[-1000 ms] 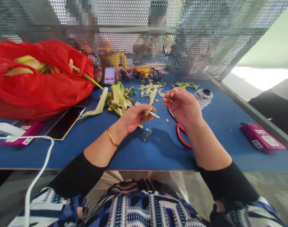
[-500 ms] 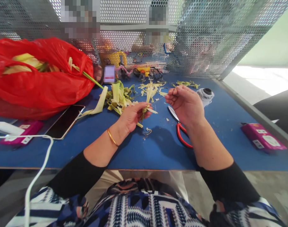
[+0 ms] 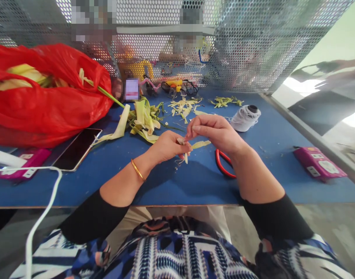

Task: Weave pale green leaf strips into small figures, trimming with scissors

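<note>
My left hand (image 3: 169,146) is closed on a small piece made of pale corn husk strips (image 3: 201,144), whose ends stick out past the fingers. Close against it, my right hand (image 3: 215,132) pinches at the piece with thumb and fingertips; a fine thread seems to be in that pinch, though it is barely visible. A spool of white thread (image 3: 243,119) lies tilted beyond my right hand. Red-handled scissors (image 3: 223,164) rest under my right wrist, their blades hidden by the hand. Behind my left hand is a heap of corn husks (image 3: 144,118).
Left stands a red plastic bag (image 3: 78,108) with husks, near a phone (image 3: 78,149), a magenta packet (image 3: 26,166) and a white cable (image 3: 45,217). Husk shreds (image 3: 184,105) and greenish strips (image 3: 225,101) lie before the mesh panel (image 3: 238,50). Another magenta packet (image 3: 319,164) is at right.
My right hand has moved left and down to meet my left hand. The husk piece has turned, with strips now pointing right and down. The thread spool has tipped and shows more.
</note>
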Demonstrator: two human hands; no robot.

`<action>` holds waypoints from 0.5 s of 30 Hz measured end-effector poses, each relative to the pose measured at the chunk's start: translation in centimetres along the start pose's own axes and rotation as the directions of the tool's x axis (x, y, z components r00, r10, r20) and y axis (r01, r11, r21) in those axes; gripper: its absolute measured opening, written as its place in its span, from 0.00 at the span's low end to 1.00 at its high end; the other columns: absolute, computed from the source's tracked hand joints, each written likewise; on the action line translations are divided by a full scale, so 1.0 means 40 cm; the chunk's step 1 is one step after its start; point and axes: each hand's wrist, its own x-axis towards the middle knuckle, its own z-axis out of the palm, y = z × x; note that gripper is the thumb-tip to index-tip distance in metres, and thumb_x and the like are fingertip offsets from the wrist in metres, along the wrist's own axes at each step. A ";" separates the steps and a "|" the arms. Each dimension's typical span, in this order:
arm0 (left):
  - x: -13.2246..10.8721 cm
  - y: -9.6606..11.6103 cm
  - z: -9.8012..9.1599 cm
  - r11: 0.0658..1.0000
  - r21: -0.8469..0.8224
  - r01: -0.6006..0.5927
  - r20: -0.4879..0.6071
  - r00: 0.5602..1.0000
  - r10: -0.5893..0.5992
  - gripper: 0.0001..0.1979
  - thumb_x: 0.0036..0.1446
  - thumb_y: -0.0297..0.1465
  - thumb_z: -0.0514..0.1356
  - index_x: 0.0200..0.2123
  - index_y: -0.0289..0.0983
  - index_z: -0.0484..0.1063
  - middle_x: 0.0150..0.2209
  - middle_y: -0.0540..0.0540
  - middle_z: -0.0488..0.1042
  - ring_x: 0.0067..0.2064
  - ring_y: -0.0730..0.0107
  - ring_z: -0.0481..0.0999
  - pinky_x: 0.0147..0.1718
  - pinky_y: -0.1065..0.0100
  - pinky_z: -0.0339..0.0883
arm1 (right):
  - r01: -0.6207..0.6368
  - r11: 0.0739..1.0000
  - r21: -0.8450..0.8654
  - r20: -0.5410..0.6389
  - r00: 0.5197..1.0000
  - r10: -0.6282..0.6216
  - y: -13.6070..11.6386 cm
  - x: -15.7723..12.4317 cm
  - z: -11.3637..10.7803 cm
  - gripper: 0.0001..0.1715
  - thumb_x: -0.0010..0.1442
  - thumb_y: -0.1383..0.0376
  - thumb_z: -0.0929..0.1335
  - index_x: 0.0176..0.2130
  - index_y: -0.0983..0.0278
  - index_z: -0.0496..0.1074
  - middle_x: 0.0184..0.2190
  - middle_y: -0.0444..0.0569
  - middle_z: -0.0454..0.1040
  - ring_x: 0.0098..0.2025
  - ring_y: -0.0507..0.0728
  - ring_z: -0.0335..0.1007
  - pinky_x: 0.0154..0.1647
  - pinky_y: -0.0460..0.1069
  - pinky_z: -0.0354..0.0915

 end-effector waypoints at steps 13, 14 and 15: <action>-0.013 0.034 -0.018 0.898 -0.309 -0.313 -0.285 0.931 0.226 0.09 0.42 0.35 0.71 0.27 0.36 0.80 0.27 0.46 0.79 0.26 0.72 0.76 0.31 0.68 0.72 | -0.283 0.800 0.529 -0.188 0.880 0.435 0.040 0.017 -0.013 0.07 0.50 0.66 0.70 0.24 0.63 0.68 0.22 0.44 0.71 0.26 0.51 0.69 0.32 0.48 0.69; -0.008 0.033 -0.021 0.879 -0.346 -0.329 -0.345 0.916 0.207 0.09 0.42 0.35 0.71 0.27 0.36 0.79 0.27 0.46 0.80 0.28 0.71 0.77 0.31 0.68 0.72 | -0.284 0.817 0.501 -0.181 0.889 0.420 0.039 0.017 -0.007 0.08 0.49 0.66 0.70 0.23 0.63 0.67 0.22 0.43 0.70 0.25 0.50 0.67 0.29 0.47 0.68; -0.004 0.032 -0.024 0.859 -0.379 -0.344 -0.395 0.900 0.186 0.09 0.42 0.35 0.71 0.27 0.36 0.79 0.28 0.46 0.80 0.29 0.71 0.77 0.32 0.68 0.72 | -0.281 0.842 0.460 -0.182 0.898 0.399 0.039 0.016 -0.001 0.09 0.48 0.65 0.71 0.22 0.63 0.67 0.21 0.43 0.69 0.24 0.49 0.66 0.28 0.46 0.66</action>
